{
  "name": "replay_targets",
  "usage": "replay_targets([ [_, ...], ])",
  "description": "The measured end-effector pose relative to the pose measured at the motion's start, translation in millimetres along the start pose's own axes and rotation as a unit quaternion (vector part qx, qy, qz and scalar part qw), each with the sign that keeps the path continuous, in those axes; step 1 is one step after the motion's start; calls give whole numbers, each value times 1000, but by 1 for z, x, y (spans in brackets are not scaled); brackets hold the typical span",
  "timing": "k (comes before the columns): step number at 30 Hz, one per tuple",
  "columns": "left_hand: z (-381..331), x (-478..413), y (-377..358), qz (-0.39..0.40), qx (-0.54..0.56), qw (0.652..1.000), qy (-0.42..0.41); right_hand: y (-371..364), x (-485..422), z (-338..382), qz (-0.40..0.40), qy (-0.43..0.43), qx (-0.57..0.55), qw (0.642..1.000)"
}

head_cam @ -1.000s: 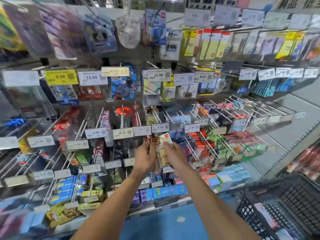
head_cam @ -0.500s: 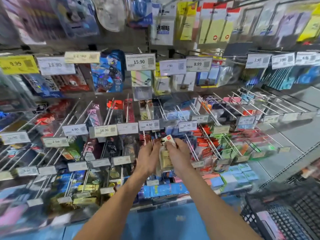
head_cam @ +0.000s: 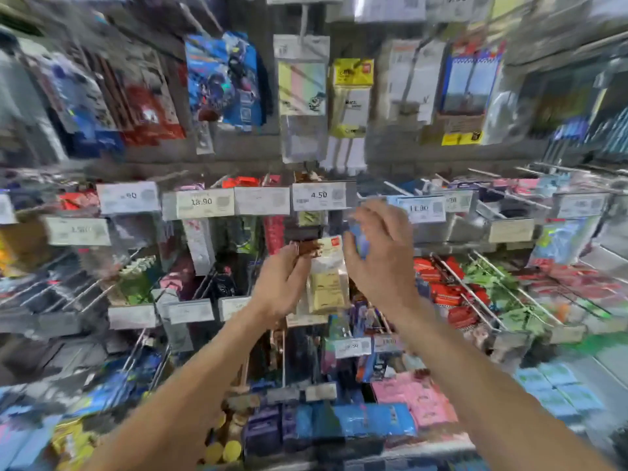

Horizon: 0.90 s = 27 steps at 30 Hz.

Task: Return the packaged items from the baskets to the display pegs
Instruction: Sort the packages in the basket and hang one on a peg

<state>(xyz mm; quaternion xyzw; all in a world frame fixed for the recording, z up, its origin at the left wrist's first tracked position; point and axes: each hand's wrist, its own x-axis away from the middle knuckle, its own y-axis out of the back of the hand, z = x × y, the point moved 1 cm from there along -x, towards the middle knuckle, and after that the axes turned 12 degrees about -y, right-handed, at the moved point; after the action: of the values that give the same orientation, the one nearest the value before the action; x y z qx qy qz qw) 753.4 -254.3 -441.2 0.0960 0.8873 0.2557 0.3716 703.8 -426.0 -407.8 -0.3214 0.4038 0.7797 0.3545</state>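
A clear packet of cream-yellow contents [head_cam: 328, 283] with a small red logo on its header hangs in front of the crowded display pegs [head_cam: 452, 266], below the 4.50 price tag [head_cam: 319, 196]. My left hand [head_cam: 282, 283] pinches the packet's upper left edge, next to a brown item on the peg there. Just right of the packet's top is my right hand [head_cam: 382, 256], off the packet, with its fingers loosely curved. A blurred blue pack shows between its thumb and fingers. The whole view is blurred by motion.
Rows of metal pegs with price tags [head_cam: 200, 202] stick out toward me on both sides. Larger hanging packs [head_cam: 302, 90] fill the row above. Blue and pink packs [head_cam: 373, 423] lie on the bottom shelf. No basket is in view.
The view has moved closer and tilted up, so the basket has left the frame. My right hand has come off the packet and risen to its right. My left hand still holds it.
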Motion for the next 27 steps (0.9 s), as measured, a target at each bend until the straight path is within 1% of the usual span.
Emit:
replay_targets([
  [1,13,1,-5,0,-15,1000,-22,-10,-2,-5,-18,59,23,998],
  [2,23,2,-11,2,-21,999,-42,-19,-5,-9,-24,100,51,993],
  [4,42,3,-21,1,-19,996,-86,-35,-14,-17,-33,150,105,983],
  [5,47,3,-24,-4,-15,995,-102,-40,-19,-19,-43,167,122,977],
  [9,72,-4,-27,-31,-17,988,-152,-51,-31,-20,-124,208,156,958],
  [12,76,-21,-22,-79,-9,981,-178,-48,-42,-18,-122,244,130,953],
  [14,75,-31,-19,-112,-13,975,-192,-43,-47,-13,-107,221,93,965],
  [16,76,-38,-17,-132,-23,972,-193,-43,-47,-7,-69,195,75,975],
  [20,68,-44,-16,-129,-25,976,-172,-44,-43,-2,-49,180,57,981],
  [22,54,-49,-15,-121,-43,977,-169,-42,-45,-1,-45,171,54,983],
  [27,30,-62,-13,-127,-65,976,-164,-37,-49,2,-35,175,41,983],
])
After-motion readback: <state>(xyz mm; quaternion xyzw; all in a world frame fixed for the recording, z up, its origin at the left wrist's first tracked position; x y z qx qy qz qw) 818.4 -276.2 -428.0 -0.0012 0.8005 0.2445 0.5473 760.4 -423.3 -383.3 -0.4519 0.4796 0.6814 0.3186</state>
